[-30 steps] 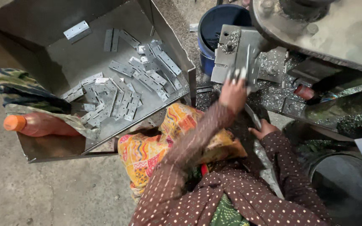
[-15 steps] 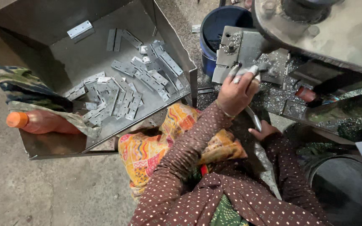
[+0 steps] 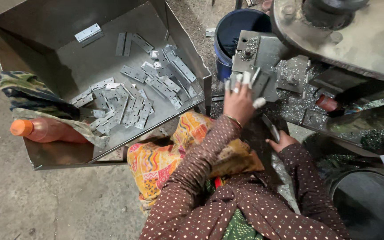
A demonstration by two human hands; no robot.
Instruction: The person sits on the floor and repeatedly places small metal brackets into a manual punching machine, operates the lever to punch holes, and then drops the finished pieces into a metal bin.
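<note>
A: How is the left hand [image 3: 238, 100] placed, and why?

B: It is stretched forward to the press die [image 3: 263, 66] at about 1 o'clock from the torso. Taped fingertips [image 3: 246, 79] are laid against a small metal piece [image 3: 255, 76] on the die face. The piece appears to be pinched narrowly between them, seemingly so that it sits square; the tape is judged to guard against sharp edges.

A: And the right hand [image 3: 283, 141]?

B: It is kept low, at 3 o'clock of the left wrist, curled around a slim metal bar [image 3: 272, 129]. The grip is partly hidden, so how tightly it is closed cannot be told.

A: Where are the other pieces kept?

B: Flat hinge plates [image 3: 132, 95] are heaped in a sheet-metal bin [image 3: 203, 82] at 10 o'clock, tilted toward the person, probably so the plates slide within reach. One plate [image 3: 89, 33] is lying apart near the far wall.

A: What surrounds the press?

B: A blue bucket [image 3: 227, 44] is set at 12 o'clock, just beside the die. Shavings [image 3: 290, 104] are scattered over the bed at 2 o'clock. An orange bottle [image 3: 45, 130] is tucked against the bin's near-left corner, under a cloth [image 3: 27, 91].
</note>
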